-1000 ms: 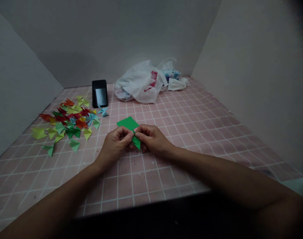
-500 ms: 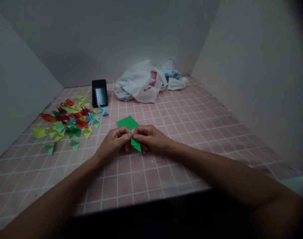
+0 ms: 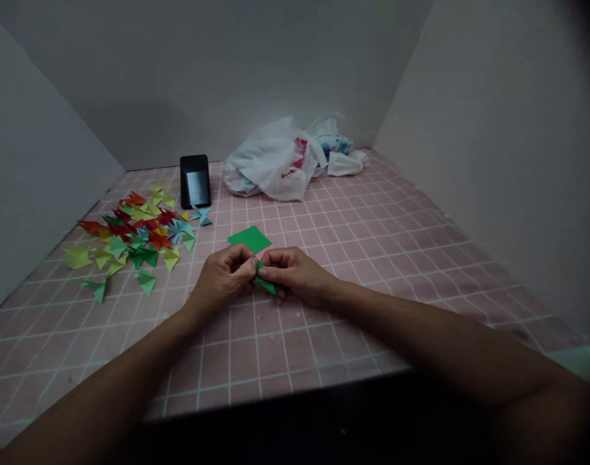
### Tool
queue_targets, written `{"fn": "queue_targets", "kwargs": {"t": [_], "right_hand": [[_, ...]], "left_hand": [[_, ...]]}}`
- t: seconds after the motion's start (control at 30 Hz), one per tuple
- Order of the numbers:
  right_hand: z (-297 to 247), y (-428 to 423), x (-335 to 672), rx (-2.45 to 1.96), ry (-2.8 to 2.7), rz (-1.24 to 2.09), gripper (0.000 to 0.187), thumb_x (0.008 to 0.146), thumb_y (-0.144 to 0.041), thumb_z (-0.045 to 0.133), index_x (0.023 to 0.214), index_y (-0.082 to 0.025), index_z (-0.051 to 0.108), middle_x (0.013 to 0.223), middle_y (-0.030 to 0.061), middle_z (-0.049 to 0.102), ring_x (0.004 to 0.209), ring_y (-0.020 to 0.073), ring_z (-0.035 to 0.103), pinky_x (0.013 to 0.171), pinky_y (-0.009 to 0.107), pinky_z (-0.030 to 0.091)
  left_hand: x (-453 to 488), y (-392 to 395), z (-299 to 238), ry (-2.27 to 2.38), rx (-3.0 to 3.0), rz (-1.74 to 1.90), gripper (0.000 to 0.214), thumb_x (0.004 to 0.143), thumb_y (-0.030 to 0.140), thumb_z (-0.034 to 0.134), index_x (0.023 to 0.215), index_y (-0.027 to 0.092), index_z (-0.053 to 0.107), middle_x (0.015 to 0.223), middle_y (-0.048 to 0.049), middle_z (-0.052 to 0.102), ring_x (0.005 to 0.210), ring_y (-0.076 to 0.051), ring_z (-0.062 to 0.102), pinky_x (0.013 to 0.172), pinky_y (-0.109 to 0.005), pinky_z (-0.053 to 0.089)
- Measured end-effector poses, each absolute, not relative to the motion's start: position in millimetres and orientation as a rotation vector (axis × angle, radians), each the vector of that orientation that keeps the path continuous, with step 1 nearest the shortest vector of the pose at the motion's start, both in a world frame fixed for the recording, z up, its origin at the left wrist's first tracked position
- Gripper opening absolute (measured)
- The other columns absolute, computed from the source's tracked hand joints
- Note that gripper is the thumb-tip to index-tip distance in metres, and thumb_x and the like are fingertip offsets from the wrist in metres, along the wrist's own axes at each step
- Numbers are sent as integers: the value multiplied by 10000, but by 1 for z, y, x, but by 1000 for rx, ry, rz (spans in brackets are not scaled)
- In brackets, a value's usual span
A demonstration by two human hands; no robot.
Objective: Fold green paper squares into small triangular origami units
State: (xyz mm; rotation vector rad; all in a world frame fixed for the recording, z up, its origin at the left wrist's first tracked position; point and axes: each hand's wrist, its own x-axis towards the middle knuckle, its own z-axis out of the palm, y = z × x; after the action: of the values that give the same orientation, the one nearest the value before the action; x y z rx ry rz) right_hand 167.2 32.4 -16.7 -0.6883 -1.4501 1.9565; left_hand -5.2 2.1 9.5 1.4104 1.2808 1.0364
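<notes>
A small folded piece of green origami paper [image 3: 267,285] is pinched between my two hands above the pink checked cloth. My left hand [image 3: 228,271] grips its upper left end with thumb and forefinger. My right hand [image 3: 297,274] is closed on the right side of the same paper, thumb on top. The fingers cover most of it; only a pointed green strip shows below the thumbs. Just beyond my hands lie square green sheets [image 3: 250,239], with a pink edge showing beside them.
Many folded paper pieces [image 3: 140,226] in red, yellow, green and blue lie spread at the left. Behind them a black phone-like device [image 3: 195,181] leans upright. A white plastic bag [image 3: 275,158] and a crumpled blue-and-white package [image 3: 336,143] rest by the back wall.
The folded green paper has turned a little between my fingers, so a narrower strip of it shows. My right hand has dipped slightly; both hands keep their hold.
</notes>
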Motion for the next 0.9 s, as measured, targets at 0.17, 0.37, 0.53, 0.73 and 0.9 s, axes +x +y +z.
{"fn": "queue_targets", "kwargs": {"t": [0.17, 0.37, 0.53, 0.73, 0.9], "right_hand": [[-16, 31, 166, -676, -1479, 1920, 287, 843, -365, 697, 692, -181, 536, 566, -58, 560, 435, 64, 493, 417, 189, 433], [-19, 33, 167, -724, -1389, 1787, 233, 862, -352, 684, 750, -178, 578, 542, -63, 540, 455, 67, 476, 452, 190, 399], [-18, 36, 164, -715, -1332, 1765, 209, 857, -361, 677, 823, -179, 581, 603, -47, 597, 473, 76, 514, 471, 205, 452], [-20, 36, 161, -680, -1342, 1732, 293, 851, -389, 700, 977, -217, 499, 612, -67, 641, 450, 85, 551, 450, 197, 458], [-19, 37, 163, -669, -1353, 1722, 301, 844, -379, 708, 1003, -222, 507, 600, -83, 607, 437, 78, 528, 428, 192, 445]], "left_hand": [[-5, 1, 8, 1271, 1425, 1101, 276, 864, 331, 609, 631, 193, 558, 488, 35, 559, 440, -102, 504, 460, -206, 394], [-5, 6, 1, 1083, 1230, 1143, 257, 878, 436, 676, 873, 187, 608, 687, 30, 634, 580, -113, 611, 592, -225, 524], [-1, 5, -2, 992, 1061, 1102, 312, 802, 412, 781, 896, 191, 581, 653, 31, 665, 570, -120, 632, 600, -231, 538], [1, 3, 0, 898, 1015, 1053, 265, 845, 397, 742, 848, 169, 608, 652, -1, 682, 610, -157, 678, 655, -288, 567], [1, 3, -1, 900, 950, 1070, 252, 805, 339, 775, 937, 175, 637, 709, 3, 698, 589, -121, 645, 614, -241, 541]]}}
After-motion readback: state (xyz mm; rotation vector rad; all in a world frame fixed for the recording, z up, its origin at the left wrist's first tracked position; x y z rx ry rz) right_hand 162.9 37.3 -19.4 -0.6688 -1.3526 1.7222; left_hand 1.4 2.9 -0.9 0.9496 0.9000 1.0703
